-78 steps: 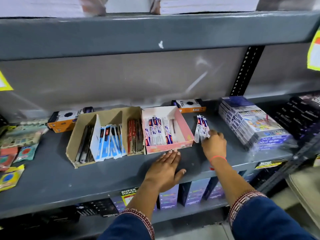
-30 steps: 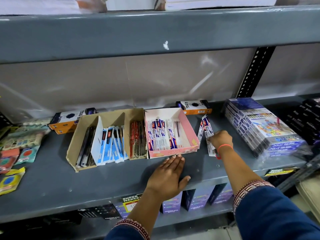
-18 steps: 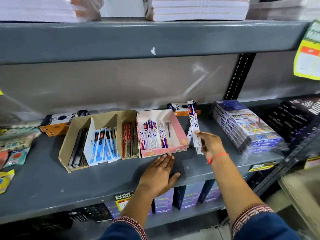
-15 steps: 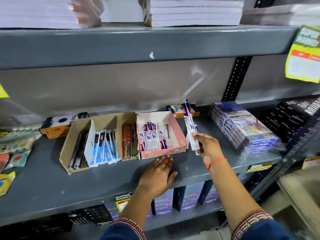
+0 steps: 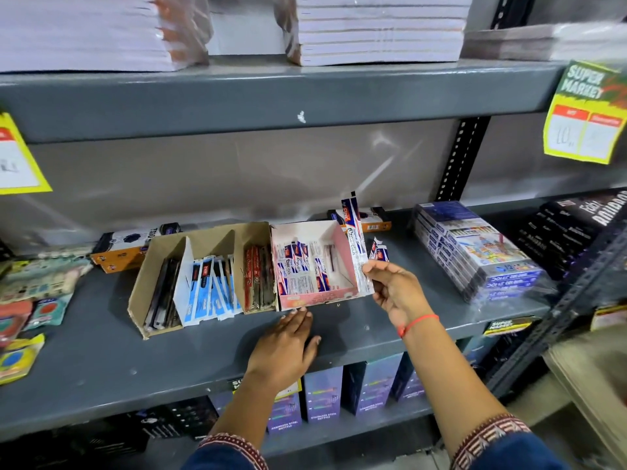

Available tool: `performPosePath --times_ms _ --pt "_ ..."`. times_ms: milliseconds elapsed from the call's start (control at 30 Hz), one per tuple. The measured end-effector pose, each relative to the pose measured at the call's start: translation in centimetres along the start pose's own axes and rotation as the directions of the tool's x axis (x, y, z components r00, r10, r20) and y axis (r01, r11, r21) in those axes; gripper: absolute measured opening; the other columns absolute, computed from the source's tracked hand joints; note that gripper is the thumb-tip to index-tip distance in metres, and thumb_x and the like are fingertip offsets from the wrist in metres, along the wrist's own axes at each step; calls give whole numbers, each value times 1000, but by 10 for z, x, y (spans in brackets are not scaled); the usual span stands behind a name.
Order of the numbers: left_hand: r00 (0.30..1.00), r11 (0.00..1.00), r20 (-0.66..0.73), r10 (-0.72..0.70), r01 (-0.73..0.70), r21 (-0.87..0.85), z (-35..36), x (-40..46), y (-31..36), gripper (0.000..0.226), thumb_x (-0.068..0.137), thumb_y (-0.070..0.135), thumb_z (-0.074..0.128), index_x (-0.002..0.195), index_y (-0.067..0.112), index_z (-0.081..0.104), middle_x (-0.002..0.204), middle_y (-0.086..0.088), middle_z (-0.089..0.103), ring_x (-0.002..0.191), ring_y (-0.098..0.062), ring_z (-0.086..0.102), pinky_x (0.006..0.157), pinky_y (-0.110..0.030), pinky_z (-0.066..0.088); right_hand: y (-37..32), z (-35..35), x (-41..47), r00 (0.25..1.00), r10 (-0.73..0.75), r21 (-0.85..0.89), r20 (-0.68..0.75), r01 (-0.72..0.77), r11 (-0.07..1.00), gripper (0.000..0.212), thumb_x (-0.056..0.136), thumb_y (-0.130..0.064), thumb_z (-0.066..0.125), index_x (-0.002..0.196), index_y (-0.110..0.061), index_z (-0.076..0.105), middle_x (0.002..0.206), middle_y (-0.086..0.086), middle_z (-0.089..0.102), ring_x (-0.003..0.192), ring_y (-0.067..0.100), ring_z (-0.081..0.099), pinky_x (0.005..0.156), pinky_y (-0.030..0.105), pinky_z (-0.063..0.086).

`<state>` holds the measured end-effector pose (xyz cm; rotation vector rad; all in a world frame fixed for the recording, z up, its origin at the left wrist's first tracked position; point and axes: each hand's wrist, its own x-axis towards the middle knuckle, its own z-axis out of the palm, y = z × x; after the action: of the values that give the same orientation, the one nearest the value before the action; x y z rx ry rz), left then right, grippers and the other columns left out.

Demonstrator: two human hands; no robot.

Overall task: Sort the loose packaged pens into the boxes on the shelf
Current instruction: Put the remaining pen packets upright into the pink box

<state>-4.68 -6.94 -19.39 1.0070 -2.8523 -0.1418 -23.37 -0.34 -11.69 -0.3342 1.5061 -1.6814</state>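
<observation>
R hand [image 5: 400, 293]: fingers closed on a packaged pen [image 5: 355, 242], pinched near its lower end. Pen stands nearly upright, top tilted slightly left, just outside the right wall of the pink box [image 5: 341, 247]; whether it touches the wall cannot be told from this angle. More loose pens [image 5: 379, 250] sit just behind the hand on the shelf [image 5: 101, 361]; count unclear.

L hand [image 5: 285, 351]: open, palm down, flat on the shelf, fingertips at the front edge of the pink box.

Pink box: open top, holds matching red/blue/white pen packs lying flat. Cardboard box [image 5: 163, 266] touches its left side; 3 compartments – dark pens at left, blue/white packs in the middle, red packs at right.

Right of the hands: stack of wrapped colour-pencil packs [image 5: 475, 249], well apart from the boxes. Yellow price tag [image 5: 587, 113] hangs from the shelf above, at right.
</observation>
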Motion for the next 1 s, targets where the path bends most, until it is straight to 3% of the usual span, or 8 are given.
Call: performPosePath --times_ms 333,533,633,700,767,833,900,1000 --pt "999 999 -40 31 -30 22 -1 3 -3 50 102 38 25 147 17 25 155 2 21 140 -13 19 111 -26 18 0 20 11 999 -34 -98 40 38 994 30 82 9 58 62 -13 64 41 -7 64 48 13 49 40 12 39" --pt "999 997 -46 26 -29 -76 -2 2 -5 49 102 35 27 146 15 27 155 0 23 140 -15 22 108 -27 26 1 61 38 996 -49 -329 78 72 941 33 82 14 56 62 -11 57 44 -2 59 42 13 43 34 14 39" --pt "999 992 -47 24 -29 -120 -6 2 -2 47 92 33 33 120 8 63 126 -7 61 113 -18 59 84 -24 50 7 81 55 992 -20 -525 123 82 847 34 84 9 55 61 -16 54 44 -5 59 45 14 53 42 18 45" --pt "998 990 -56 29 -37 -140 -4 2 -5 48 82 35 36 99 11 74 102 -2 73 90 -15 69 67 -20 53 13 91 66 991 -10 -691 136 102 716 31 83 -1 59 62 -23 53 65 1 63 64 18 59 62 25 51" --pt "998 992 -50 33 -39 -117 -3 2 -4 48 79 36 37 97 13 74 99 1 74 88 -12 69 66 -18 52 16 98 71 991 -19 -779 133 116 616 20 82 -6 60 70 -22 60 90 12 67 81 21 61 78 30 54" --pt "999 993 -26 37 -40 -111 -2 2 -5 48 80 37 36 99 13 74 101 0 74 90 -13 69 67 -18 52 20 104 73 993 -43 -817 109 114 565 18 84 -8 57 95 -12 70 110 17 68 99 26 65 90 33 53" --pt "999 993 17 34 -32 -113 -1 2 -5 49 81 36 36 102 12 73 103 -2 73 92 -14 69 69 -20 53 25 107 74 991 -57 -862 123 135 489 24 85 -7 56 104 -5 70 115 14 69 107 26 65 88 28 51" --pt "998 994 47 30 -25 -108 -1 1 -5 49 82 37 35 104 13 72 105 -2 73 94 -14 68 71 -20 53 30 109 75 987 -88 -906 132 156 394 18 82 -2 57 92 -5 72 108 12 73 101 24 68 82 23 51"
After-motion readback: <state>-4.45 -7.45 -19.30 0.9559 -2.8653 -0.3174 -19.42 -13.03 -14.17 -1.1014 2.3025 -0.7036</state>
